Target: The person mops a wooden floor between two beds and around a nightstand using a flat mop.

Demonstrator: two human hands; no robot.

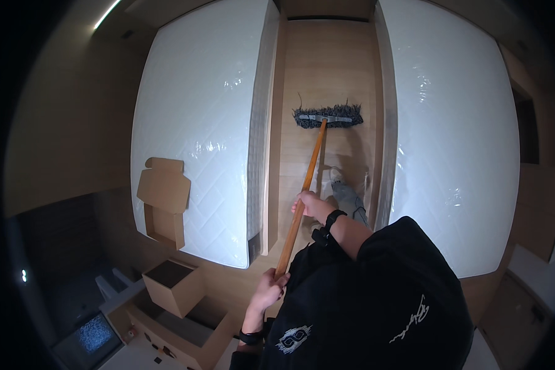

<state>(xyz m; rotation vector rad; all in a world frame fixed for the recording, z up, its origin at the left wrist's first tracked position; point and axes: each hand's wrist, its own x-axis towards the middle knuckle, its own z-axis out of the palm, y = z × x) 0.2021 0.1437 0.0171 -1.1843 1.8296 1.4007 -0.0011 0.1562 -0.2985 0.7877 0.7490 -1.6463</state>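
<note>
A dust mop with a dark grey fringed head (327,116) lies flat on the wood-look floor (326,60) between two beds. Its long wooden handle (311,169) slants down towards me. My right hand (307,203) is wrapped around the handle about midway along. Lower down, near the handle's top end, my left hand (272,287) grips it too. Both wrists wear black bands. My feet stand on the floor between the beds, partly hidden by my arm and clothing.
Plastic-wrapped white mattresses stand left (199,106) and right (453,120) of the aisle. An opened cardboard box (164,185) lies on the left one. Lower left are a box-shaped wooden piece (180,291) and a larger open cabinet or box (175,344).
</note>
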